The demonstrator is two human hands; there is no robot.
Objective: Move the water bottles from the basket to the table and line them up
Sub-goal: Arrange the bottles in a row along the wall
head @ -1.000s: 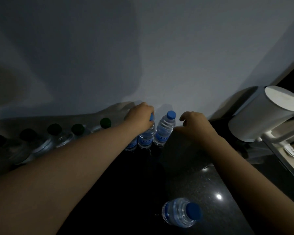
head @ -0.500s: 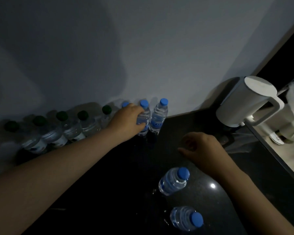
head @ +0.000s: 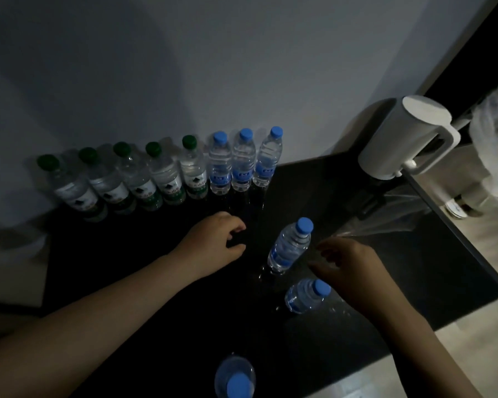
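Observation:
A row of water bottles stands against the wall on the black table (head: 144,271): several green-capped bottles (head: 161,173) on the left, then three blue-capped bottles (head: 243,162) on the right. Three more blue-capped bottles stand loose nearer me: one in the middle (head: 289,247), one just behind my right hand (head: 305,295), one at the bottom edge (head: 235,376). My left hand (head: 213,244) hovers empty with curled fingers left of the middle bottle. My right hand (head: 348,268) is empty too, fingers apart, just right of that bottle. No basket is in view.
A white kettle (head: 406,136) stands at the table's back right corner. Clear plastic wrap (head: 385,219) lies beside it. A plastic bag (head: 495,145) hangs beyond the table's right edge. The wall runs close behind the bottle row.
My left hand let go of the blue-capped bottle in the row and drew back toward me. My right hand also pulled back, next to the loose middle bottle. The view tilted down.

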